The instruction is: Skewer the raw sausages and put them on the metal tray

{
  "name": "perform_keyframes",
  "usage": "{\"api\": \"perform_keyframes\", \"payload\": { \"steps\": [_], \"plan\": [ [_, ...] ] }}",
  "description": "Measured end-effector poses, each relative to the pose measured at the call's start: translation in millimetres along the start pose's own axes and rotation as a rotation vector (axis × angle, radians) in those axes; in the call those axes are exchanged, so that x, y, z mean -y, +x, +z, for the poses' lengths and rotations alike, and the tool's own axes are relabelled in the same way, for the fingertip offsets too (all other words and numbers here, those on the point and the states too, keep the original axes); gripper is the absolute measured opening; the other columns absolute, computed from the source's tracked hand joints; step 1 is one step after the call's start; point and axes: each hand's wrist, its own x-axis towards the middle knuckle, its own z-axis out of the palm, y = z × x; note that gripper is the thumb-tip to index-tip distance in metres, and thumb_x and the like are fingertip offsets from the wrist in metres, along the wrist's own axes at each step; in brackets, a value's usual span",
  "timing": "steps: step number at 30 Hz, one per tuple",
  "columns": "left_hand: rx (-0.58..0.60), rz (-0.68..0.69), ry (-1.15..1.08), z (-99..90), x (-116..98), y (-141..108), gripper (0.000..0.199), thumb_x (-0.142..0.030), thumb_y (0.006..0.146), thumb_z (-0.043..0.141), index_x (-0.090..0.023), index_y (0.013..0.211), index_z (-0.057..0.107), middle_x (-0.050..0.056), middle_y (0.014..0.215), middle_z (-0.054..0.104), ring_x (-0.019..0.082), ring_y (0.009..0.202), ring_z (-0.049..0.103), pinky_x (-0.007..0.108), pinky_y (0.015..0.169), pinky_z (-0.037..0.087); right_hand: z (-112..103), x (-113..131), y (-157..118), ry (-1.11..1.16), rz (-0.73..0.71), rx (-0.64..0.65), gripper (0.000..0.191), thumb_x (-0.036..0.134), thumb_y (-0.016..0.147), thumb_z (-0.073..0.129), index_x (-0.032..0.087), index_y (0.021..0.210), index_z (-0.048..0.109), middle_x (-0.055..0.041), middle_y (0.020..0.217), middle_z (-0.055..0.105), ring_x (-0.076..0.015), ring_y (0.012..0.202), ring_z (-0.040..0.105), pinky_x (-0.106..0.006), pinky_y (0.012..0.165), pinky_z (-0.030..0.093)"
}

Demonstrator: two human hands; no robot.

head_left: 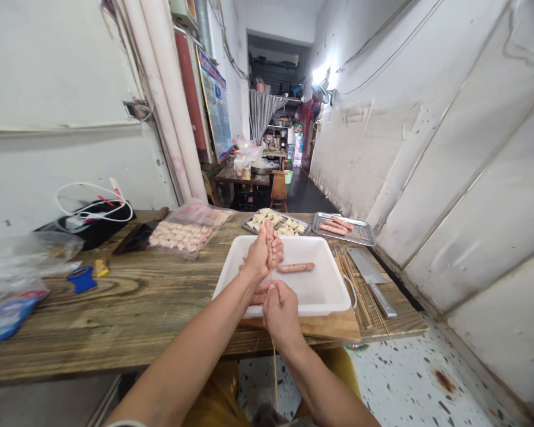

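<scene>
Wrapped in the fingers of my left hand [260, 254] is a sausage [270, 252], held upright above a white plastic tub [324, 296]. Below it, my right hand [281, 308] pinches a thin wooden skewer [275, 373], whose upper end meets the bottom of the sausage; how deep it goes is hidden by my fingers. A loose sausage [296, 268] lies in the tub, and more sausages [258, 296] sit partly behind my hands. On a metal tray [365, 236] at the back right rest several other sausages [336, 225].
Skewers [360, 296] and a cleaver [371, 279] lie right of the tub, on the wooden table [129, 320]. Behind it stands a tray of pale folded pieces [289, 225]. A bag of pinkish pieces [182, 234], a blue object [81, 279] and plastic bags [13, 296] are leftward.
</scene>
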Motion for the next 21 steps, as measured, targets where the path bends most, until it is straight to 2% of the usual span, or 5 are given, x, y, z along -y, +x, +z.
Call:
{"api": "perform_keyframes", "payload": {
  "steps": [8,14,21],
  "plan": [
    [-0.014,-0.030,0.021,0.7,0,-2,0.045,-0.061,0.079,0.050,-0.017,0.074,0.044,-0.007,0.050,0.035,0.004,0.034,0.029,0.013,0.031,0.026,2,-2,5,0.050,0.083,0.005,0.026,0.026,0.086,0.039,0.020,0.069,0.058,0.0052,0.043,0.047,-0.0127,0.043,0.045,-0.023,0.046,0.037],
    [-0.008,-0.020,0.013,-0.4,1,-1,0.044,-0.060,0.080,0.049,-0.017,0.073,0.044,-0.007,0.050,0.035,0.005,0.035,0.030,0.013,0.031,0.025,3,2,8,0.178,0.167,0.042,0.025,0.029,0.085,0.039,0.018,0.072,0.057,0.0055,0.045,0.047,-0.0122,0.040,0.046,-0.022,0.043,0.038],
    [-0.027,-0.093,-0.119,-2.0,0,3,0.044,-0.057,0.087,0.036,-0.017,0.071,0.042,-0.007,0.049,0.033,0.005,0.033,0.028,0.014,0.032,0.024,-4,5,12,0.116,0.105,0.070,0.021,0.026,0.083,0.038,0.020,0.069,0.053,0.0038,0.052,0.050,-0.0130,0.048,0.050,-0.023,0.047,0.040]
  ]
}}
